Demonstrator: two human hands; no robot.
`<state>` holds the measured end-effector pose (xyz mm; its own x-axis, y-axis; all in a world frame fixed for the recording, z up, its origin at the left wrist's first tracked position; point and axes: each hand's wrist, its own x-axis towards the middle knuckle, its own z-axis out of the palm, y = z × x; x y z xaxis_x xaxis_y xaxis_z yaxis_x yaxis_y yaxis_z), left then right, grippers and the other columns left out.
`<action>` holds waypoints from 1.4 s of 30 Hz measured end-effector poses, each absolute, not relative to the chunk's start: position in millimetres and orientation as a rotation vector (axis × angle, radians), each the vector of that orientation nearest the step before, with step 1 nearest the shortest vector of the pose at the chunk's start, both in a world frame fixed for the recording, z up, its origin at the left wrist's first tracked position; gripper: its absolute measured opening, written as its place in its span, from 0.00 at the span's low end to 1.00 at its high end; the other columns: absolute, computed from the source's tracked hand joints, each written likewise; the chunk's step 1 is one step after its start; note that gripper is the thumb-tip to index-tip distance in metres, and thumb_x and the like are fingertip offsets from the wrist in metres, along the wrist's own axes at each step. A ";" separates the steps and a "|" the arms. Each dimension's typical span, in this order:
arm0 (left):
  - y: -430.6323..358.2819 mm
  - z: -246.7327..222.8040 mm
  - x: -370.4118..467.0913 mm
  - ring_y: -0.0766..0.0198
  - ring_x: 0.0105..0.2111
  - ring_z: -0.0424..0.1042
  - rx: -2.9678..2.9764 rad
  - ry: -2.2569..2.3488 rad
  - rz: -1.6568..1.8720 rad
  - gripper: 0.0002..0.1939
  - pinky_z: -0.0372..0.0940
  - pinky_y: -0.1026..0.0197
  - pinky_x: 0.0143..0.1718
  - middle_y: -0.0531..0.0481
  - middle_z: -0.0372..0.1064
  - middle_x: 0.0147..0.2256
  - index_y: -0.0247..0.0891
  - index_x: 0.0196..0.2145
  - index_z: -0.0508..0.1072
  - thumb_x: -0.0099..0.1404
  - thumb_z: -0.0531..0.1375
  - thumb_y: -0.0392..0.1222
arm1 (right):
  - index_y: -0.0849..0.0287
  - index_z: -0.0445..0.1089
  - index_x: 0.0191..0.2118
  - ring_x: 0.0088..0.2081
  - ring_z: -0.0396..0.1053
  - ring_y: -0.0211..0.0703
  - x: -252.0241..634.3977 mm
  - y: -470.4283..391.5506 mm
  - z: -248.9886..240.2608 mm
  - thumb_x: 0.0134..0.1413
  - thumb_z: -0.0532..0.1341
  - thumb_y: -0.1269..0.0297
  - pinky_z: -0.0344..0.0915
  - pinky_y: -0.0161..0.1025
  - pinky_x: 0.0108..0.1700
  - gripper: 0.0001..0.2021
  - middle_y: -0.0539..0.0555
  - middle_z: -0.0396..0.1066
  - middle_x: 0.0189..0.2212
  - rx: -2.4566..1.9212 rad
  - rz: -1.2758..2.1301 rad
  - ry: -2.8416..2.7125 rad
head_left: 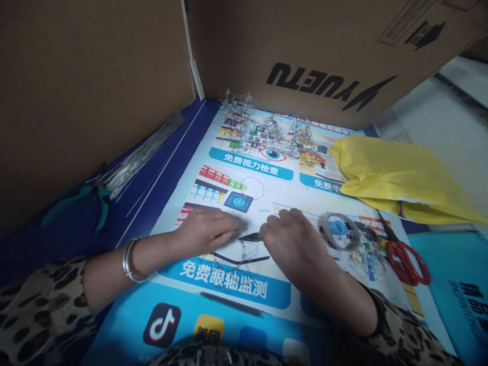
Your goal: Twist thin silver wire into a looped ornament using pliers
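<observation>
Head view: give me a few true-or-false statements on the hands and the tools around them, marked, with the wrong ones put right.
1. The right hand grips a dark pointed tool. True.
2. The red-handled scissors lie to the left of the tape roll. False: the scissors are to the right of the roll.
3. The green-handled pliers lie at the near end of a bundle of straight wires. True.
4. The left wrist is bare. False: it wears a silver bangle.
5. The yellow bag is farther right than the tape roll. True.
</observation>
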<state>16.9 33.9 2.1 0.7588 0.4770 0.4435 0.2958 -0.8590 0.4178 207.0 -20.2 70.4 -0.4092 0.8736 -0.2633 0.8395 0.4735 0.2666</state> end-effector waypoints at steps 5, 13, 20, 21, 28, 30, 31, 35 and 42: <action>34.7 1.4 16.2 0.68 0.27 0.69 2.647 0.566 0.753 0.10 0.63 0.65 0.29 0.51 0.70 0.26 0.38 0.31 0.71 0.65 0.51 0.38 | 0.61 0.68 0.25 0.31 0.63 0.45 207.2 -20.2 70.0 0.48 0.55 0.78 0.47 0.42 0.32 0.08 0.55 0.68 0.25 1.443 0.139 2.375; 39.9 6.0 17.3 0.65 0.31 0.67 2.531 0.535 0.718 0.10 0.59 0.60 0.34 0.51 0.70 0.29 0.38 0.31 0.70 0.66 0.51 0.39 | 0.60 0.68 0.25 0.30 0.63 0.45 208.3 -18.1 67.6 0.47 0.55 0.79 0.45 0.40 0.30 0.08 0.54 0.67 0.24 1.429 0.163 2.379; 42.0 4.9 17.3 0.65 0.31 0.68 2.433 0.557 0.763 0.09 0.60 0.60 0.36 0.50 0.70 0.28 0.37 0.32 0.69 0.66 0.51 0.39 | 0.60 0.68 0.26 0.30 0.63 0.44 211.3 -14.7 64.3 0.48 0.55 0.78 0.45 0.40 0.30 0.08 0.55 0.68 0.25 1.462 0.153 2.384; 41.7 4.2 17.1 0.65 0.31 0.68 2.431 0.571 0.764 0.09 0.60 0.60 0.36 0.50 0.70 0.28 0.37 0.32 0.69 0.66 0.51 0.39 | 0.60 0.68 0.26 0.30 0.62 0.44 212.0 -14.6 63.3 0.48 0.55 0.78 0.44 0.40 0.30 0.08 0.55 0.68 0.25 1.468 0.156 2.387; 38.4 3.9 16.2 0.65 0.30 0.68 2.374 0.824 0.854 0.06 0.61 0.62 0.33 0.51 0.72 0.28 0.38 0.33 0.71 0.63 0.54 0.38 | 0.60 0.67 0.31 0.34 0.62 0.46 220.0 -14.3 55.9 0.53 0.55 0.72 0.47 0.41 0.32 0.05 0.56 0.67 0.29 1.582 0.174 2.438; 37.9 4.8 15.7 0.66 0.30 0.68 2.348 0.931 0.867 0.06 0.61 0.63 0.32 0.50 0.72 0.28 0.37 0.32 0.72 0.62 0.55 0.38 | 0.58 0.67 0.33 0.35 0.62 0.48 222.9 -11.9 54.9 0.55 0.56 0.64 0.48 0.40 0.33 0.05 0.56 0.67 0.31 1.595 0.124 2.464; 37.7 5.0 15.4 0.67 0.29 0.68 2.331 0.983 0.870 0.06 0.61 0.64 0.31 0.51 0.71 0.28 0.37 0.31 0.71 0.62 0.55 0.38 | 0.58 0.67 0.35 0.36 0.62 0.48 224.5 -10.1 54.4 0.55 0.56 0.60 0.49 0.40 0.33 0.07 0.56 0.67 0.32 1.597 0.091 2.471; 37.2 3.8 13.5 0.70 0.24 0.65 2.275 1.135 0.831 0.06 0.59 0.67 0.26 0.53 0.69 0.24 0.37 0.29 0.71 0.61 0.55 0.37 | 0.58 0.66 0.39 0.36 0.63 0.47 230.1 -0.7 50.2 0.54 0.56 0.51 0.52 0.39 0.34 0.15 0.56 0.67 0.34 1.602 0.013 2.491; 35.8 3.7 9.2 0.71 0.21 0.63 2.241 1.240 0.726 0.06 0.56 0.69 0.22 0.55 0.67 0.21 0.36 0.28 0.70 0.60 0.54 0.37 | 0.61 0.66 0.36 0.34 0.64 0.45 224.1 4.7 37.6 0.55 0.50 0.45 0.52 0.38 0.33 0.22 0.57 0.67 0.30 1.602 0.062 2.625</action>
